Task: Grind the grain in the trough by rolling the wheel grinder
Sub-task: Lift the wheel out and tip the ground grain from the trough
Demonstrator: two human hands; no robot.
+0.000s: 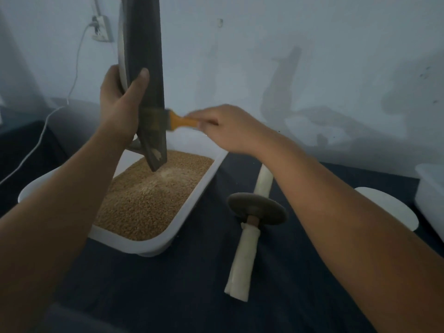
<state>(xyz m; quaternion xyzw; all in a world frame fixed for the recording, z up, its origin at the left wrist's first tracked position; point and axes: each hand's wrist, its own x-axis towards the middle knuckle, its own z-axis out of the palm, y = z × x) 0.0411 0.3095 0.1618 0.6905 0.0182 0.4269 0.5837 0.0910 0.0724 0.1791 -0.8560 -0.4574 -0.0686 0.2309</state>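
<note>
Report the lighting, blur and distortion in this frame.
Head view: dim bluish light, soft shadows on the wall; right hand and brush motion-blurred; trough in the left hand and wheel grinder sharper; wide-angle lens stretches the frame's edges.

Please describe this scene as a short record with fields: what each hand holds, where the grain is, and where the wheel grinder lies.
left hand: grips the trough, held nearly upright over the white tub
right hand: holds the brush by its orange handle, bristles against the trough
grain: fills the white tub under the trough's lower end
wheel grinder: lies untouched on the dark cloth, right of the tub
far right: white lid and white container
</note>
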